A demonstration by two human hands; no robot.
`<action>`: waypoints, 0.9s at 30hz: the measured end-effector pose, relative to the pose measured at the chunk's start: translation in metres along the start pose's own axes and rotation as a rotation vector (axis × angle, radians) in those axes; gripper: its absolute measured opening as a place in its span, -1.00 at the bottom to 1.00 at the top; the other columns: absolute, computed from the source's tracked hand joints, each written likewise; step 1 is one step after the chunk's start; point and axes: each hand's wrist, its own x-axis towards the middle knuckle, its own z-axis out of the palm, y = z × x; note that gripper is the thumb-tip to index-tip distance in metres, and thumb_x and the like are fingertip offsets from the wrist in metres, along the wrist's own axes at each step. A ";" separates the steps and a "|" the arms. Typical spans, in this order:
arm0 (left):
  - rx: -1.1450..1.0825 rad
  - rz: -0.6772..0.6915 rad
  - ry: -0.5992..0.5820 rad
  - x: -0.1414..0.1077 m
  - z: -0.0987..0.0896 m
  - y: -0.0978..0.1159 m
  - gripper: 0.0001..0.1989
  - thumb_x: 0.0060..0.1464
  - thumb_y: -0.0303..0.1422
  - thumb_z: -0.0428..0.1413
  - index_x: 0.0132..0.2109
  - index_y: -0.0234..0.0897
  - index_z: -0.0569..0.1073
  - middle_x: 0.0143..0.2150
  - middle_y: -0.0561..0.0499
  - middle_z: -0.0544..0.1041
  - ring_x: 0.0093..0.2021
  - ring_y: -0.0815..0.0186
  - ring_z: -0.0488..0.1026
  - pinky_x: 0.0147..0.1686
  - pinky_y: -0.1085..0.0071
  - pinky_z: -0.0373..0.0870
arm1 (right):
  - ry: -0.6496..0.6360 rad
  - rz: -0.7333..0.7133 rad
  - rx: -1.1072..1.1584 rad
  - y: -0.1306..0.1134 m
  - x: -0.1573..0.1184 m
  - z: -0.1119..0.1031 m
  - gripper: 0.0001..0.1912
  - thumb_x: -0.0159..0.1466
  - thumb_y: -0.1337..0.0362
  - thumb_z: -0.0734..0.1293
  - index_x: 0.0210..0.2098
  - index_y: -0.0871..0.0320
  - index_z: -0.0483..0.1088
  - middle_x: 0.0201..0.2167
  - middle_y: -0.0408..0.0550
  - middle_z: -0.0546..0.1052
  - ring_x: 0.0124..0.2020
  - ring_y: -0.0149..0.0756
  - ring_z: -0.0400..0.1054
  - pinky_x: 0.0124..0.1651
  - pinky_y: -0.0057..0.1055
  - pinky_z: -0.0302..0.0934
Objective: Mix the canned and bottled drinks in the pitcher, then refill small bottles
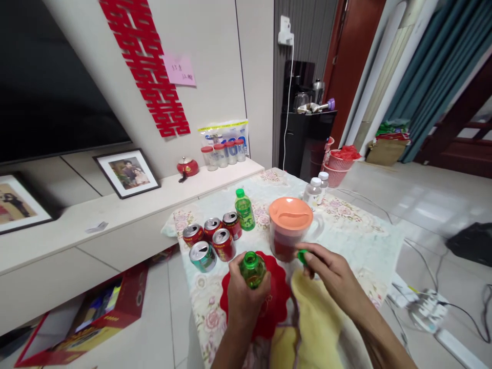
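My left hand (246, 294) is wrapped round a green bottle (253, 270), whose mouth is uncovered. The bottle is over a red scalloped mat (275, 292). My right hand (330, 271) pinches a small green cap (303, 256) to the right of the bottle, apart from it. Beyond my hands stands a clear pitcher (284, 245) of dark reddish liquid with an orange lid (291, 212). A second green bottle (245, 210), capped, stands behind. Several red cans (224, 246) and a teal can (202, 257) stand together to the left, with their tops opened.
A flowered cloth (211, 312) covers the table. A yellow cloth (315, 318) lies at the near edge, below my right hand. Two white-capped bottles (313, 192) stand at the back right. A long white cabinet (169, 197) holds framed photos and red-lidded jars (221, 156). Power strips (428, 310) lie on the right floor.
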 end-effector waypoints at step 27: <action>-0.059 -0.063 -0.108 0.002 -0.006 0.001 -0.39 -0.13 -0.18 0.28 0.06 -0.20 0.27 -0.01 -0.09 0.54 -0.07 0.14 0.58 -0.01 0.17 0.54 | 0.334 0.073 0.118 0.100 0.050 -0.040 -0.40 0.14 -0.13 0.49 0.04 0.10 0.53 0.10 0.13 0.61 0.13 0.03 0.47 0.17 -0.09 0.32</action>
